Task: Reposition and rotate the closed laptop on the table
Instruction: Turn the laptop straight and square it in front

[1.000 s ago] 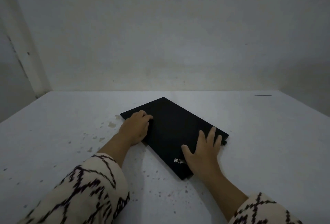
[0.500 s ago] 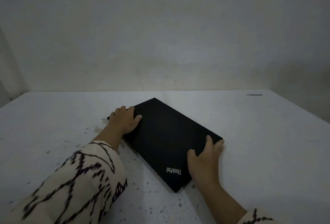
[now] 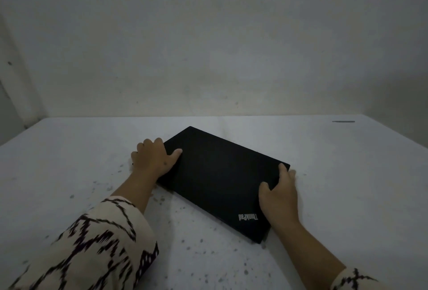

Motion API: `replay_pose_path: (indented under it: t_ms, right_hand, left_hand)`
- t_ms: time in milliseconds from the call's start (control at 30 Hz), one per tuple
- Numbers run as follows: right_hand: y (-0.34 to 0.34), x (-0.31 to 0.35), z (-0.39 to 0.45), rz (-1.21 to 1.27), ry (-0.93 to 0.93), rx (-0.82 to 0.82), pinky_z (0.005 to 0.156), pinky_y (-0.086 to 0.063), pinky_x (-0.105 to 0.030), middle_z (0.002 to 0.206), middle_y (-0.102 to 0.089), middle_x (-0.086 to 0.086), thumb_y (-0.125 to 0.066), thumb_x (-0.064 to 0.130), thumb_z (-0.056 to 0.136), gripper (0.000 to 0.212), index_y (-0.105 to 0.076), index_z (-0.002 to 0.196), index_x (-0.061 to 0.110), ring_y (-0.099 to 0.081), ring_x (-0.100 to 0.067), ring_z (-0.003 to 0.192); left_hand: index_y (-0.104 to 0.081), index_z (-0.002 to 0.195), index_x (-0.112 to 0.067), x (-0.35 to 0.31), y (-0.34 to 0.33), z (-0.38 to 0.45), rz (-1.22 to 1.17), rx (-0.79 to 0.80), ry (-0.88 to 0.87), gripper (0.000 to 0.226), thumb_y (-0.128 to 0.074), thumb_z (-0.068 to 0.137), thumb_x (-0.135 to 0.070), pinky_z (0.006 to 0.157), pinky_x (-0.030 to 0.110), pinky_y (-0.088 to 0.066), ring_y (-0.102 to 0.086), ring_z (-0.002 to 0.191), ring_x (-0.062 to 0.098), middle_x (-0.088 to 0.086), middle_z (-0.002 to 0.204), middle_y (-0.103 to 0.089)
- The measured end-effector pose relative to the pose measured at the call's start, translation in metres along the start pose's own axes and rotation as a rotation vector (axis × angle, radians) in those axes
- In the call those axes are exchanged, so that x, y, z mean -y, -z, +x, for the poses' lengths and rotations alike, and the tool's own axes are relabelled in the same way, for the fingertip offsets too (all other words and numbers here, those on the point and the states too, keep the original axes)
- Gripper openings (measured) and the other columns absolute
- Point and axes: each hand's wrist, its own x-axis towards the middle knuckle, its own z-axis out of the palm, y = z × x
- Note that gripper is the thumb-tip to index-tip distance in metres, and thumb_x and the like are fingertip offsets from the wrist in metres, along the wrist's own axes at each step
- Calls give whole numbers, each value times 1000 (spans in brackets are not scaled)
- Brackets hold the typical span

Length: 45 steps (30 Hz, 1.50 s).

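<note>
A closed black laptop [image 3: 220, 174] with a ThinkPad logo near its front right corner lies flat and skewed on the white speckled table [image 3: 347, 197]. My left hand [image 3: 152, 157] grips its left short edge, thumb on the lid and fingers curled over the side. On the right short edge, my right hand [image 3: 279, 194] holds the laptop with thumb and forefinger on the lid; the other fingers wrap down the side and are hidden.
A grey wall rises just behind the table's far edge. A thin dark pen-like object [image 3: 343, 121] lies at the back right of the table. Patterned cream sleeves [image 3: 92, 248] cover both forearms.
Both hands slid from resting flat on the lid out to the short edges and now grip them. The laptop has turned slightly, its logo corner swinging right.
</note>
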Motion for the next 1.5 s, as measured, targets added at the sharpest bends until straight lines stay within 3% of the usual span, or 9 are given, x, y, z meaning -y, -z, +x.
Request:
replay_pose_path:
  t_ms: [367,567,700,967,1067,1167,1233,1367,1500]
  right_hand:
    - [-1,-6,24,59,54,24,107,-44,-43,139,-52,-12,-42,-2,83,56,-43,138,7,-51,-29,125]
    - [-2,-2,37,70,109,82,101,-35,-25,140,-50,-13,-41,-9,84,55,-41,138,3,-47,-26,129]
    - [-1,2,44,-22,173,141,105,-36,-27,141,-50,-15,-43,-8,85,53,-44,137,2,-48,-27,129]
    - [4,6,31,-142,194,198,92,-45,-30,132,-57,-12,-52,12,89,47,-44,135,8,-55,-21,108]
    - [13,1,14,-192,205,340,108,-39,-39,150,-39,-8,-64,35,84,79,-23,147,14,-44,-24,131]
    - [21,-10,-2,-366,223,465,120,-14,-47,161,-9,0,-63,75,56,126,4,150,26,-13,-23,147]
    - [24,-18,-6,-519,255,460,120,-2,-46,162,1,0,-53,89,41,140,15,148,28,-2,-22,149]
    - [28,-14,-10,-469,284,488,121,-11,-44,162,0,1,-67,77,45,141,14,149,26,-5,-21,148]
    - [29,-7,-14,-424,299,494,117,-20,-36,161,-4,1,-76,60,54,131,5,150,23,-10,-20,147]
  left_hand:
    - [-65,100,-6,36,5,-23,-155,-65,156,66,-53,75,-66,86,47,-54,-59,100,37,18,106,-64]
    - [-65,103,-5,50,9,-42,-205,-71,208,59,-56,79,-58,79,42,-52,-59,102,37,19,108,-63]
    - [-67,95,-6,60,6,-52,-283,-80,232,47,-58,81,-49,69,37,-46,-62,95,36,18,104,-65]
    - [-60,108,-4,56,22,-68,-281,4,149,46,-56,86,-43,81,42,-51,-60,102,35,20,113,-65]
    - [-33,144,-14,56,29,-77,-349,92,53,74,-57,85,-49,106,47,-41,-45,131,34,14,146,-46]
    - [-13,152,-21,65,36,-87,-560,183,-55,95,-68,78,-46,112,44,-34,-36,140,30,8,156,-32]
    - [-10,152,-24,77,38,-92,-590,221,-99,104,-75,72,-41,113,43,-33,-34,142,28,7,157,-29]
    - [-16,152,-23,89,37,-102,-530,211,-191,112,-84,63,-35,112,37,-34,-35,141,23,3,156,-31]
    - [-40,143,-19,88,36,-109,-454,163,-222,95,-84,61,-37,114,37,-31,-35,141,22,1,155,-34]
